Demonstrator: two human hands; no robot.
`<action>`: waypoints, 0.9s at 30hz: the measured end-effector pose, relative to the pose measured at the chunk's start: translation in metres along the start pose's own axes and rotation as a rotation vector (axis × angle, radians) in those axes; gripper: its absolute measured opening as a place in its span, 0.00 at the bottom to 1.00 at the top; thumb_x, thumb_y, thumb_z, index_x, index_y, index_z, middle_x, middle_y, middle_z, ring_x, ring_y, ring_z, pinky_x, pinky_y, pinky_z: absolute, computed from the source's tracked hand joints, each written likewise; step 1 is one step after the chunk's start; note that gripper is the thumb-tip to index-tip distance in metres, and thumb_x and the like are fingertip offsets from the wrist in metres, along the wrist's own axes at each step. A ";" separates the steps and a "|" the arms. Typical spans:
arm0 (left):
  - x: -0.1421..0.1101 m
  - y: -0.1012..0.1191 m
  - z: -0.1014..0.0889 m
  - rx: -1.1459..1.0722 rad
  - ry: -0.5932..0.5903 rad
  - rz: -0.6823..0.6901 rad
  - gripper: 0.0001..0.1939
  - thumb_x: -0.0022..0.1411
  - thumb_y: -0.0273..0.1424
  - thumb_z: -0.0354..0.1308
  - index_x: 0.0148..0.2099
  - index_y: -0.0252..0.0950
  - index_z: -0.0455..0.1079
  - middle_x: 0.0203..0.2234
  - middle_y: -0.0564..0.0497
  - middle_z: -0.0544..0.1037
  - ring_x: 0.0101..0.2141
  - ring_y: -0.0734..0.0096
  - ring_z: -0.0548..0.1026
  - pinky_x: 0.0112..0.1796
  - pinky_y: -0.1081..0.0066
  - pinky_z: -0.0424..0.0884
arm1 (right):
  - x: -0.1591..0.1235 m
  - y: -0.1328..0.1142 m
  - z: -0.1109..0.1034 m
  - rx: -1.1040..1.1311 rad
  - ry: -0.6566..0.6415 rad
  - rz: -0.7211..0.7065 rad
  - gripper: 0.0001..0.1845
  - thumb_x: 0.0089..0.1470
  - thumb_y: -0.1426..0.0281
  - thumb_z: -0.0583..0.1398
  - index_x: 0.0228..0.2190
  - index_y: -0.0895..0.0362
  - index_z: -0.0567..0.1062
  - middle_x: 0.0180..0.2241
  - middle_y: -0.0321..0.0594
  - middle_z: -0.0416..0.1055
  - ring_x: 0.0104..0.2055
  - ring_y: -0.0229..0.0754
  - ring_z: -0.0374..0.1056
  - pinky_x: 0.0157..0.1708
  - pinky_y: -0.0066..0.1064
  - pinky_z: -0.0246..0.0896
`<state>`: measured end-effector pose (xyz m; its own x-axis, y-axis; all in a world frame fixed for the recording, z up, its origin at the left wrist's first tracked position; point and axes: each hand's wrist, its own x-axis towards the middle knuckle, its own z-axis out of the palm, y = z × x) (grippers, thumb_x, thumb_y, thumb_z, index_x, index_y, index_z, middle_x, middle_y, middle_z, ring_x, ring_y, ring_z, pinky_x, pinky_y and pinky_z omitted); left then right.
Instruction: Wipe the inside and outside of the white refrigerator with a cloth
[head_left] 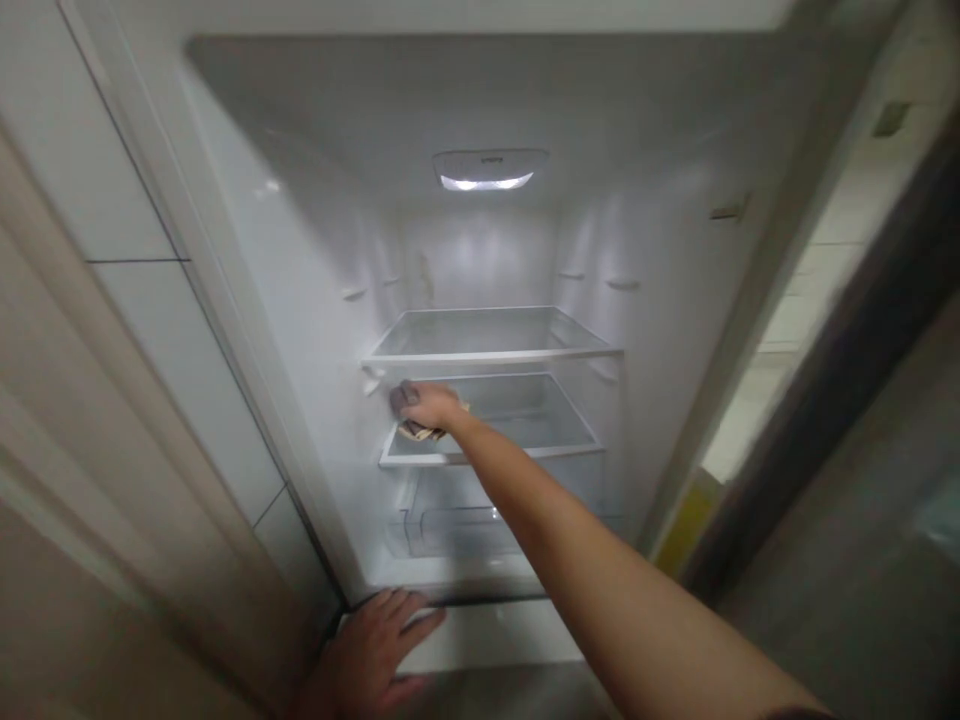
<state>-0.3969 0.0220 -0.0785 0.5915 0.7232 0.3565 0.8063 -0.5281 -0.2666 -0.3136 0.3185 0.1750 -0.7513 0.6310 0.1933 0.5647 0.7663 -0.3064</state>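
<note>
Pale tiled wall (184, 350) at left

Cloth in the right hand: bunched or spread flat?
Bunched: the cloth is crumpled under the right hand, parts sticking out around it.

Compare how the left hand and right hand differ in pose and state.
The right hand grips a crumpled cloth; the left hand shows no held object. The right hand reaches inside the fridge, over the lower shelf, while the left hand is low at the fridge's front, fingers extended. Both are bare.
</note>
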 end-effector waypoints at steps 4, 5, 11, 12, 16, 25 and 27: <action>0.001 0.003 -0.002 0.048 0.082 0.006 0.36 0.72 0.46 0.65 0.78 0.46 0.65 0.58 0.48 0.81 0.54 0.58 0.76 0.58 0.62 0.70 | -0.045 -0.002 -0.005 0.002 -0.024 -0.048 0.31 0.62 0.47 0.63 0.63 0.41 0.76 0.61 0.40 0.80 0.61 0.58 0.78 0.52 0.39 0.73; 0.000 0.003 -0.002 0.052 0.097 0.008 0.36 0.72 0.45 0.65 0.78 0.46 0.65 0.58 0.49 0.81 0.54 0.58 0.77 0.58 0.62 0.71 | -0.054 0.000 -0.007 0.001 -0.028 -0.045 0.32 0.61 0.47 0.63 0.63 0.41 0.76 0.61 0.40 0.81 0.61 0.58 0.79 0.51 0.39 0.73; 0.000 0.001 0.000 0.058 0.144 0.021 0.36 0.71 0.42 0.65 0.78 0.47 0.66 0.58 0.49 0.82 0.53 0.60 0.79 0.57 0.65 0.74 | -0.087 0.051 -0.033 -0.023 0.031 0.058 0.31 0.63 0.47 0.64 0.63 0.41 0.77 0.59 0.40 0.82 0.60 0.56 0.79 0.50 0.36 0.71; 0.000 0.001 0.000 0.058 0.152 0.025 0.36 0.72 0.43 0.65 0.78 0.47 0.66 0.58 0.49 0.82 0.53 0.60 0.79 0.56 0.65 0.74 | -0.090 0.063 -0.037 -0.029 0.060 0.091 0.30 0.64 0.48 0.64 0.63 0.43 0.77 0.59 0.41 0.82 0.60 0.55 0.79 0.51 0.36 0.71; -0.003 -0.001 0.003 0.041 0.150 0.015 0.37 0.72 0.45 0.65 0.79 0.49 0.64 0.59 0.49 0.83 0.52 0.59 0.79 0.54 0.66 0.75 | -0.090 0.108 -0.045 -0.053 0.183 0.206 0.25 0.68 0.52 0.62 0.61 0.45 0.76 0.58 0.42 0.83 0.59 0.52 0.79 0.54 0.34 0.69; -0.001 -0.002 0.004 0.067 0.072 0.019 0.40 0.72 0.59 0.63 0.78 0.48 0.67 0.57 0.51 0.83 0.52 0.59 0.77 0.53 0.65 0.74 | -0.036 0.142 -0.043 -0.009 0.293 0.414 0.20 0.65 0.53 0.64 0.51 0.51 0.83 0.54 0.49 0.84 0.57 0.56 0.81 0.52 0.36 0.72; -0.001 -0.003 0.008 0.077 0.071 0.042 0.40 0.73 0.61 0.59 0.77 0.47 0.68 0.55 0.50 0.83 0.50 0.59 0.77 0.51 0.65 0.74 | -0.026 0.148 -0.043 0.029 0.350 0.507 0.20 0.68 0.54 0.62 0.51 0.53 0.83 0.52 0.53 0.84 0.55 0.57 0.81 0.51 0.37 0.72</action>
<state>-0.4001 0.0266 -0.0854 0.6262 0.6661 0.4052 0.7794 -0.5199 -0.3497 -0.1959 0.4210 0.1646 -0.2321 0.9219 0.3102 0.8091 0.3600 -0.4645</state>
